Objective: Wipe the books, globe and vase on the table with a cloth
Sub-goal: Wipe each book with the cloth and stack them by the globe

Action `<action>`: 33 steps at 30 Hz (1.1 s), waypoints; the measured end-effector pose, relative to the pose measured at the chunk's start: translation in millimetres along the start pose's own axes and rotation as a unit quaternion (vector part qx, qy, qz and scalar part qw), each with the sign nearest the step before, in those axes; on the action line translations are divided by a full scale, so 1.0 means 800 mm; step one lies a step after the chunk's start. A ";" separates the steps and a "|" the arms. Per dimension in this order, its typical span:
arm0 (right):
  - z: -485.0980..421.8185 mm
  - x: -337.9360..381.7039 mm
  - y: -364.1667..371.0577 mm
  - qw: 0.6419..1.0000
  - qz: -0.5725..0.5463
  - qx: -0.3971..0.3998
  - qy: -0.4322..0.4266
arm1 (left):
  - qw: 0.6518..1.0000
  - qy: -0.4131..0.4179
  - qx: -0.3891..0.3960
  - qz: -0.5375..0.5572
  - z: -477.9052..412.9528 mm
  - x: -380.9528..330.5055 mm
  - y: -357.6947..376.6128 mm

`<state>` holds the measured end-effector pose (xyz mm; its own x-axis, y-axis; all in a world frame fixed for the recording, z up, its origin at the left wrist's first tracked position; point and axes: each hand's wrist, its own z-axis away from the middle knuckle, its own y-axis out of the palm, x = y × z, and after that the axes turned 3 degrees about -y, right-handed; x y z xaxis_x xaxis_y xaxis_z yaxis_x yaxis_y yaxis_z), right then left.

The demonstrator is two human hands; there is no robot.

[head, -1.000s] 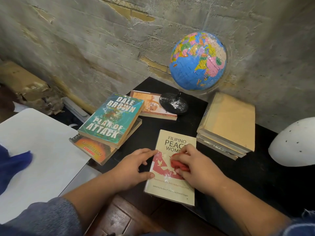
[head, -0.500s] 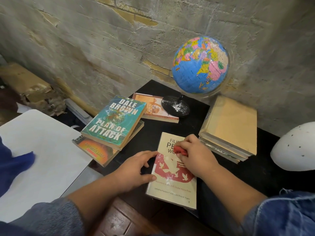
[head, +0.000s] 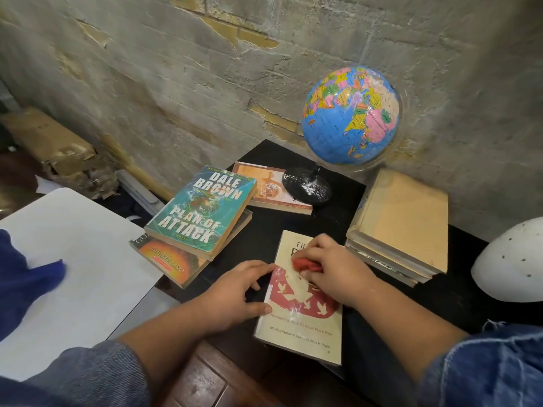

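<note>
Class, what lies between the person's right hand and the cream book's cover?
A red cloth, gripped by the right hand and pressed on the cream book; the head view shows it.

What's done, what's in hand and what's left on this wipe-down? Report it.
Done: nothing shows as clearly finished. In hand: the right hand presses a red cloth on the cream book while the left hand steadies its edge. Left: the globe, whose black base shows white specks, the teal book, the tan stack and the white rounded object, probably the vase.
</note>
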<state>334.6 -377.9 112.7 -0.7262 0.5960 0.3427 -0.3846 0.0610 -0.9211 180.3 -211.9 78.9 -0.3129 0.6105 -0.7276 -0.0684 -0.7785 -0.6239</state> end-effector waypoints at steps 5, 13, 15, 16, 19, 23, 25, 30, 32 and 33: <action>-0.021 0.013 0.013 0.998 0.031 -0.037 0.032 | 1.000 -0.001 0.005 0.001 -0.001 0.003 -0.002; -0.040 0.018 0.012 0.997 0.026 -0.054 0.044 | 1.000 0.000 -0.003 0.006 -0.003 0.005 -0.002; -0.032 0.027 0.014 1.000 -0.010 0.000 -0.025 | 1.000 0.002 -0.009 0.007 -0.003 0.007 -0.001; -0.026 0.028 0.010 0.997 -0.025 0.041 -0.053 | 1.000 0.002 -0.011 0.008 -0.003 0.008 0.000; -0.021 0.018 -0.005 0.993 -0.062 0.086 -0.060 | 1.000 0.003 -0.015 0.008 -0.003 0.008 0.000; -0.016 0.022 0.006 0.998 -0.027 0.029 -0.051 | 1.000 0.000 -0.015 0.007 -0.003 0.008 0.000; -0.009 0.022 0.009 0.992 -0.029 0.076 -0.095 | 1.000 0.001 -0.016 0.005 -0.003 0.008 0.000; -0.009 0.016 -0.005 0.997 -0.029 0.061 -0.035 | 1.000 0.001 -0.016 0.005 -0.003 0.007 0.000; -0.003 0.026 0.005 0.996 -0.017 0.052 -0.065 | 1.000 0.002 -0.016 0.006 -0.003 0.007 0.000; 0.001 0.028 0.009 0.993 -0.022 0.073 -0.092 | 1.000 0.002 -0.016 0.007 -0.003 0.007 0.000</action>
<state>315.3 -364.9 113.6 -0.7935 0.4373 0.4232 -0.4876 -0.0408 -0.8721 180.3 -207.9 74.0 -0.3094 0.6006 -0.7372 -0.0332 -0.7816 -0.6229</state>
